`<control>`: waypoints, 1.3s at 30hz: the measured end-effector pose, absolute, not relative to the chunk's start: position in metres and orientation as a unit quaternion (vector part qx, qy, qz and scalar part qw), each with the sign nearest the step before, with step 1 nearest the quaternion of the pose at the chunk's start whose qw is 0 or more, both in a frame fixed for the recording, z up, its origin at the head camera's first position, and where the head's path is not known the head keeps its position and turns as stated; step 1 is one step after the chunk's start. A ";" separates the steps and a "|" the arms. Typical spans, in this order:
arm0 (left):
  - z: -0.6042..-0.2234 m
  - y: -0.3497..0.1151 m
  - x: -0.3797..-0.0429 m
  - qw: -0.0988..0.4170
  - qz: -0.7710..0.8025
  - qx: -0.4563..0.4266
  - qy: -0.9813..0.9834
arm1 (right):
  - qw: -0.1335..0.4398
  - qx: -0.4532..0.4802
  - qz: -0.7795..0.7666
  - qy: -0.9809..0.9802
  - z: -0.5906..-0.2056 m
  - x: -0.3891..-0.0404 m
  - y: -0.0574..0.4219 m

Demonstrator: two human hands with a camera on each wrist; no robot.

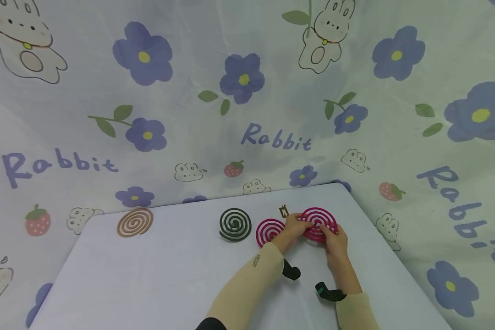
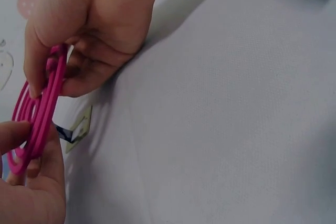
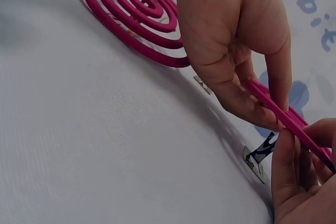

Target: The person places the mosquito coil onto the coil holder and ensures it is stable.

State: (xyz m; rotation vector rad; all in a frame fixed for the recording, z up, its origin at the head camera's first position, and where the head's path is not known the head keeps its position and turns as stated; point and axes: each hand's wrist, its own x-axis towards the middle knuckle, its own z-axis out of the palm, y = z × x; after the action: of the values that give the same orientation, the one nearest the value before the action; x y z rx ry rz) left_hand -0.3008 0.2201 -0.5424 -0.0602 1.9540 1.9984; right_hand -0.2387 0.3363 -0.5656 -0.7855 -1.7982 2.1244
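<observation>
Both hands hold a pink mosquito coil (image 1: pixel 316 223) above the right side of the table, tilted in the wrist views. My left hand (image 1: pixel 293 228) grips its left side, while the right hand (image 1: pixel 336 242) pinches it from the right with the thumb near the centre. Beneath the coil, a small metal coil stand (image 3: pixel 254 164) shows a dark raised tab pointing at it; whether they touch I cannot tell. Another pink coil (image 1: pixel 268 229) lies just left, partly covered by my left forearm. Behind the left hand is a second metal stand (image 1: pixel 283 211).
Left of the pink coils lies a dark green coil (image 1: pixel 235 224). A tan coil (image 1: pixel 134 222) is at the table's far left corner. The white table (image 1: pixel 148 279) meets a patterned cloth (image 1: pixel 206 128) at the back. Black wrist devices (image 1: pixel 329 292) jut inward from both wrists.
</observation>
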 end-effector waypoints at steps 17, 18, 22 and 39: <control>-0.548 0.217 -0.310 0.168 0.699 -0.024 0.695 | 0.119 -0.263 0.728 -0.622 -0.561 -0.246 0.331; -0.547 0.217 -0.310 0.165 0.700 -0.026 0.694 | 0.118 -0.262 0.730 -0.620 -0.561 -0.246 0.331; -0.546 0.218 -0.305 0.156 0.693 -0.026 0.703 | 0.111 -0.267 0.726 -0.624 -0.563 -0.243 0.333; -0.546 0.226 -0.300 0.158 0.690 -0.048 0.705 | 0.119 -0.284 0.718 -0.624 -0.566 -0.236 0.335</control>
State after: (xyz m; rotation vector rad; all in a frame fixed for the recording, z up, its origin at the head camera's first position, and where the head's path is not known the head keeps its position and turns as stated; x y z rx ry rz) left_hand -0.2999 0.2257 -0.5463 -0.1361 2.0164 1.9739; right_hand -0.2365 0.3354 -0.5660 -0.8304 -1.8255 2.0988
